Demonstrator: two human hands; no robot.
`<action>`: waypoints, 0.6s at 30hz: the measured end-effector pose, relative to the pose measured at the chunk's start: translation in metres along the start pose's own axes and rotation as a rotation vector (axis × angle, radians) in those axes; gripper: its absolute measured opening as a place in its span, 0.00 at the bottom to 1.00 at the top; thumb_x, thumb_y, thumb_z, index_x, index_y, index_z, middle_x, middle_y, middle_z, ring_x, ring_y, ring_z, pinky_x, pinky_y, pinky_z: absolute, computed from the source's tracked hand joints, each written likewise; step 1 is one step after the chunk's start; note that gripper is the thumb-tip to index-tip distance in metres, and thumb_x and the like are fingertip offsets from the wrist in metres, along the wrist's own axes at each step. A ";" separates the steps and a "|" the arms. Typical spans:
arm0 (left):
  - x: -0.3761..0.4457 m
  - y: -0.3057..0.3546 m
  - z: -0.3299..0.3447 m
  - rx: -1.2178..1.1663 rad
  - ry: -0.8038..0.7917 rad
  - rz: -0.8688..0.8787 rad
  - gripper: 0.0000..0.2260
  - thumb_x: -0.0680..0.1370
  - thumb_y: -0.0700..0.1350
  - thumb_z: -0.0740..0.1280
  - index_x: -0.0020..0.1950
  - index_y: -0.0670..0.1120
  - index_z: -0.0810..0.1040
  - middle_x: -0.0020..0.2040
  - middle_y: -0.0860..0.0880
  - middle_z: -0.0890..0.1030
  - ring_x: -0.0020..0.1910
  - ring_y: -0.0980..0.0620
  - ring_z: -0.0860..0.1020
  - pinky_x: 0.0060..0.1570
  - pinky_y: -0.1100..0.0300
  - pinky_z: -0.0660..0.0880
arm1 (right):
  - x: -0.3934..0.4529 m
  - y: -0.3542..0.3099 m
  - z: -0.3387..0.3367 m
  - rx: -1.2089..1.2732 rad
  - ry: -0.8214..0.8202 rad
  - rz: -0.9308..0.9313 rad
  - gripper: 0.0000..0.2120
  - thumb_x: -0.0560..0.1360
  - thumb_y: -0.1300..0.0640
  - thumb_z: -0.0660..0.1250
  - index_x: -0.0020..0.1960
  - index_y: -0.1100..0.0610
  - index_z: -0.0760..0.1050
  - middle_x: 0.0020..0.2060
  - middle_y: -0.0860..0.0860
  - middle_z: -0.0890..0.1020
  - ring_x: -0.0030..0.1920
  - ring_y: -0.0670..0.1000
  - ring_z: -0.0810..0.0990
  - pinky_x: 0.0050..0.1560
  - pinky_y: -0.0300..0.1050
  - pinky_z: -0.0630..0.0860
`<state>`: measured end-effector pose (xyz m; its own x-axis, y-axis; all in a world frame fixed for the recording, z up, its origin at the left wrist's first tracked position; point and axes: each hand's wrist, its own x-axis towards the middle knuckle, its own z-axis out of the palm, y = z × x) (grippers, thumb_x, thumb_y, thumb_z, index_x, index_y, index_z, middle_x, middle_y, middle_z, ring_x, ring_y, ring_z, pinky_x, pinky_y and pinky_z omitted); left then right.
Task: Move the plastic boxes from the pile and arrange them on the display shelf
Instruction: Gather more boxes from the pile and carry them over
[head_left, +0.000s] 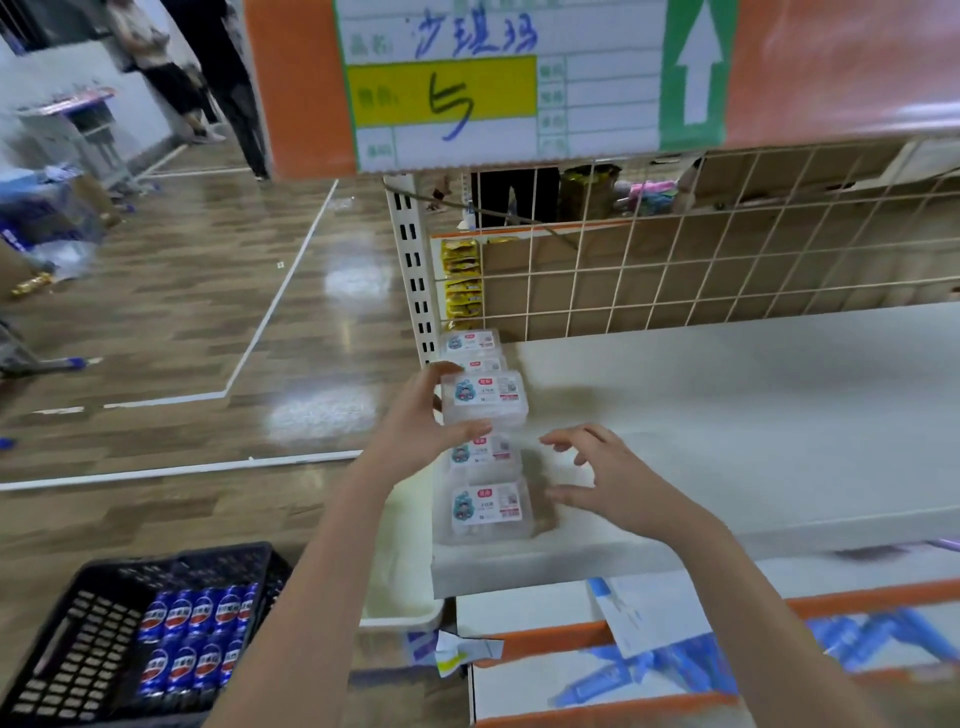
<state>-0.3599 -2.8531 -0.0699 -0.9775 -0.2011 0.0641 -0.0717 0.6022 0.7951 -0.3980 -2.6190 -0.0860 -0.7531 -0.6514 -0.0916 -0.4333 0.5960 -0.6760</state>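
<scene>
While left hand (415, 415) grips box (485, 397), right (602, 478) hovers beside.

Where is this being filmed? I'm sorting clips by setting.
Most likely a shop or supermarket aisle being stocked: a white display shelf with a wire-grid back, a hand-written price sign overhead, labelled plastic boxes lined up on the shelf, and a black crate of cans on the floor.
</scene>
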 end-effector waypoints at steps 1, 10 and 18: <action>0.007 0.002 0.004 0.041 -0.018 0.017 0.28 0.69 0.49 0.76 0.64 0.52 0.68 0.58 0.54 0.71 0.49 0.58 0.74 0.38 0.65 0.74 | 0.004 0.007 -0.009 -0.003 0.021 0.020 0.25 0.74 0.50 0.69 0.68 0.49 0.66 0.57 0.45 0.69 0.54 0.45 0.69 0.57 0.37 0.68; 0.094 0.022 0.059 0.464 -0.067 0.065 0.34 0.66 0.57 0.75 0.67 0.48 0.69 0.64 0.45 0.70 0.64 0.44 0.65 0.61 0.51 0.67 | 0.053 0.053 -0.080 -0.175 0.074 0.124 0.22 0.75 0.52 0.67 0.67 0.53 0.69 0.60 0.51 0.72 0.51 0.46 0.71 0.50 0.39 0.67; 0.143 0.024 0.081 0.665 0.023 0.047 0.34 0.69 0.59 0.72 0.69 0.48 0.67 0.65 0.45 0.70 0.65 0.42 0.65 0.60 0.50 0.64 | 0.100 0.075 -0.102 -0.380 0.028 0.085 0.19 0.76 0.54 0.66 0.66 0.55 0.70 0.61 0.53 0.73 0.59 0.51 0.73 0.54 0.38 0.65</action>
<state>-0.5171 -2.8045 -0.0907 -0.9785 -0.1753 0.1087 -0.1436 0.9573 0.2507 -0.5558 -2.5917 -0.0712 -0.8052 -0.5824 -0.1117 -0.5174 0.7820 -0.3474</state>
